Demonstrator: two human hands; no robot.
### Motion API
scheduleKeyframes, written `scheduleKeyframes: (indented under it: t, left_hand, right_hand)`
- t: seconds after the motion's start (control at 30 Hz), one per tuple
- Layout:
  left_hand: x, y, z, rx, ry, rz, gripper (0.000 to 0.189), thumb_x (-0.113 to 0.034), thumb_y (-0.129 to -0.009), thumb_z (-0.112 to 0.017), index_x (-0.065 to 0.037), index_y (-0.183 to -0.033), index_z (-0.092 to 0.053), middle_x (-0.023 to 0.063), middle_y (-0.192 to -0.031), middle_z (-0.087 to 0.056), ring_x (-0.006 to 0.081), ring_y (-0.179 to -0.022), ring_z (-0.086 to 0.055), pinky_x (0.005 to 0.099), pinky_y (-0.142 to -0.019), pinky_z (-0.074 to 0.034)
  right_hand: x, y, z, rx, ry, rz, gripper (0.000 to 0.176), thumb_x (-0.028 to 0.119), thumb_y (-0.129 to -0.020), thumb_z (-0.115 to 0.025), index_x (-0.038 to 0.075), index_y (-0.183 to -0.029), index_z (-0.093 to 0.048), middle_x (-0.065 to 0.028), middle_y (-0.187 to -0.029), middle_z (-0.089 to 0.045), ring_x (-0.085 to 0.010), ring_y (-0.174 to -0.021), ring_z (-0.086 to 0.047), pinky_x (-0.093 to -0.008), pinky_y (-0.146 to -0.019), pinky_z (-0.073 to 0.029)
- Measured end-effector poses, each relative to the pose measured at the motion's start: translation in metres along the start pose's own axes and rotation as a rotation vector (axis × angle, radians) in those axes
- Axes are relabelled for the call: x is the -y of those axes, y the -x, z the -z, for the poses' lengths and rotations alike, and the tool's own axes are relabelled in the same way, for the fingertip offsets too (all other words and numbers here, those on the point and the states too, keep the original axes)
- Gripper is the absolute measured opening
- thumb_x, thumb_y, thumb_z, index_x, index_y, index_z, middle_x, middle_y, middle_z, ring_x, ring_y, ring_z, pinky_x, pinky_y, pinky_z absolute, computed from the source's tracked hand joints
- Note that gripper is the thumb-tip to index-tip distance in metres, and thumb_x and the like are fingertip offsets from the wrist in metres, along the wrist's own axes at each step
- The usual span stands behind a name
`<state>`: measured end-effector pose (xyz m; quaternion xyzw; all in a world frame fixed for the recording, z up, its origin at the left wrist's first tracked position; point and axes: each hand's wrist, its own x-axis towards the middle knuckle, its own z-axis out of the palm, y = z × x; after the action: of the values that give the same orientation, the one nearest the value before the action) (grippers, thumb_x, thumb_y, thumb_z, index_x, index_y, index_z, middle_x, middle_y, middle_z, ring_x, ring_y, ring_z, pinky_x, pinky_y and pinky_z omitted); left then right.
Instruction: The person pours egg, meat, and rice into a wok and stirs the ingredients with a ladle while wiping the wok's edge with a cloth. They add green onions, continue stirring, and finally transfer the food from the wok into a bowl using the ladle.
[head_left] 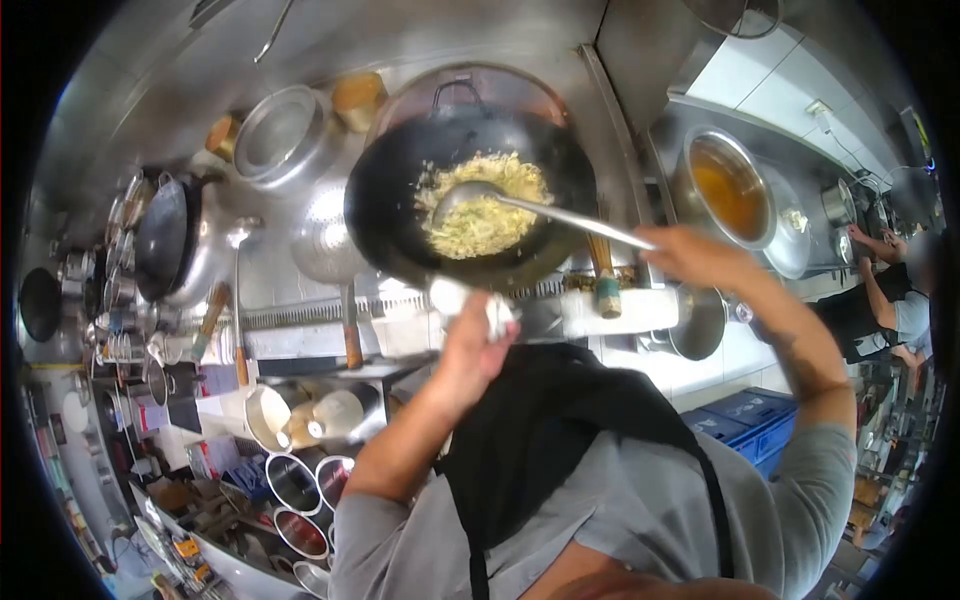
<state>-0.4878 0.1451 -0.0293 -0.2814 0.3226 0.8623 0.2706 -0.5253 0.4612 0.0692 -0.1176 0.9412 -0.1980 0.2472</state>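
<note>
A black wok [385, 215] sits on the stove in front of me, with a loose yellow and pale chopped food [485, 235] in its bottom. My right hand [695, 255] is closed round the handle of a metal ladle [575, 217], whose bowl rests in the food. At the wok's near rim, my left hand [470, 345] is wrapped round a white cloth [452, 297]. The cloth covers that part of the rim, so the grip beneath it is hidden.
Left of the wok lie a strainer [330, 245] and a long-handled ladle [238, 290]. A brush [606, 285] leans at the right. Beyond it stands a pot of orange liquid [728, 190]. Seasoning tins [292, 482] are at lower left. Another person [885, 290] works far right.
</note>
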Motion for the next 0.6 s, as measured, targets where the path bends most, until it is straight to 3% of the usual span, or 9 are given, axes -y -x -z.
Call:
scheduleKeyframes:
  t: [0.13,0.23,0.3,0.33,0.43,0.47,0.53,0.57,0.6]
  left_hand:
    - [-0.009,-0.096,0.034,0.196,-0.502,-0.472,0.013,-0.019,-0.092,-0.051,-0.012,-0.104,-0.054,0.0038,-0.088,-0.057,0.0164,-0.078,-0.055,0.0272,-0.061,-0.047]
    - [0.063,-0.089,0.076,0.193,-0.549,-0.653,0.016,-0.021,-0.096,-0.046,-0.01,-0.104,-0.054,0.0047,-0.088,-0.057,0.0145,-0.079,-0.056,0.0265,-0.061,-0.046]
    - [0.091,-0.034,0.068,0.211,0.092,-0.031,0.02,-0.024,-0.096,-0.048,-0.012,-0.112,-0.053,0.0046,-0.088,-0.059,0.0138,-0.077,-0.059,0.0252,-0.062,-0.047]
    - [0.08,-0.015,0.037,0.072,-0.604,-0.614,0.019,-0.022,-0.095,-0.049,-0.011,-0.11,-0.053,0.0035,-0.084,-0.058,0.0155,-0.073,-0.058,0.0258,-0.06,-0.047]
    - [0.025,-0.043,0.005,0.166,-1.145,-1.037,0.019,-0.014,-0.086,-0.058,-0.001,-0.097,-0.052,0.0126,-0.077,-0.06,0.0251,-0.067,-0.058,0.0328,-0.059,-0.048]
    - [0.006,-0.046,-0.006,0.107,-1.298,-0.997,0.018,-0.002,-0.084,-0.053,-0.002,-0.102,-0.051,0.0049,-0.087,-0.058,0.0123,-0.076,-0.053,0.0248,-0.062,-0.045]
    - [0.01,-0.057,-0.008,0.077,-0.548,-0.591,0.018,0.0,-0.084,-0.051,-0.002,-0.102,-0.052,0.0051,-0.084,-0.06,0.0102,-0.071,-0.051,0.0219,-0.057,-0.043]
    - [0.013,-0.026,-0.029,0.051,0.13,-0.042,0.019,0.001,-0.083,-0.051,-0.002,-0.102,-0.053,0.0056,-0.084,-0.06,0.0096,-0.071,-0.051,0.021,-0.057,-0.042]
    - [0.011,-0.016,-0.032,-0.022,0.1,-0.031,0.019,0.0,-0.083,-0.052,-0.001,-0.102,-0.052,0.0069,-0.089,-0.062,0.0112,-0.073,-0.053,0.0207,-0.057,-0.042]
  right_hand:
    - [-0.035,-0.037,-0.002,0.013,0.12,0.004,0.026,0.021,-0.094,-0.049,0.003,-0.112,-0.054,-0.0204,-0.085,-0.064,-0.0351,-0.078,-0.063,-0.0468,-0.072,-0.049]
    - [-0.016,-0.051,-0.016,-0.311,0.259,0.065,0.026,0.021,-0.094,-0.049,0.004,-0.112,-0.053,-0.0203,-0.081,-0.063,-0.0368,-0.076,-0.062,-0.0473,-0.07,-0.049]
    - [-0.011,-0.03,-0.004,-0.348,0.279,0.128,0.033,0.023,-0.094,-0.051,0.002,-0.118,-0.053,-0.0206,-0.08,-0.062,-0.0369,-0.072,-0.061,-0.0443,-0.067,-0.049]
    - [-0.008,-0.017,0.001,-0.35,0.287,0.148,0.036,0.024,-0.094,-0.052,0.001,-0.122,-0.053,-0.0208,-0.079,-0.061,-0.0369,-0.07,-0.061,-0.0429,-0.066,-0.049]
    - [0.026,0.029,0.024,-0.114,0.14,0.102,0.039,0.024,-0.094,-0.053,0.001,-0.125,-0.051,-0.021,-0.081,-0.062,-0.0362,-0.074,-0.062,-0.0434,-0.069,-0.049]
    - [0.026,0.04,0.028,-0.04,0.147,0.122,0.042,0.023,-0.093,-0.053,0.002,-0.129,-0.049,-0.0193,-0.084,-0.063,-0.0339,-0.075,-0.063,-0.0429,-0.069,-0.049]
    - [-0.009,0.055,0.017,-0.093,0.148,0.352,0.032,0.025,-0.094,-0.05,0.003,-0.117,-0.054,-0.0181,-0.083,-0.064,-0.0344,-0.077,-0.064,-0.0435,-0.071,-0.05]
    - [-0.018,0.054,0.017,-0.127,0.148,0.472,0.028,0.026,-0.095,-0.049,0.003,-0.11,-0.056,-0.0175,-0.082,-0.064,-0.0347,-0.078,-0.064,-0.0438,-0.072,-0.051]
    - [-0.013,0.049,0.02,-0.023,0.066,0.353,0.027,0.024,-0.095,-0.048,0.002,-0.107,-0.059,-0.0151,-0.085,-0.066,-0.0334,-0.079,-0.065,-0.0433,-0.071,-0.052]
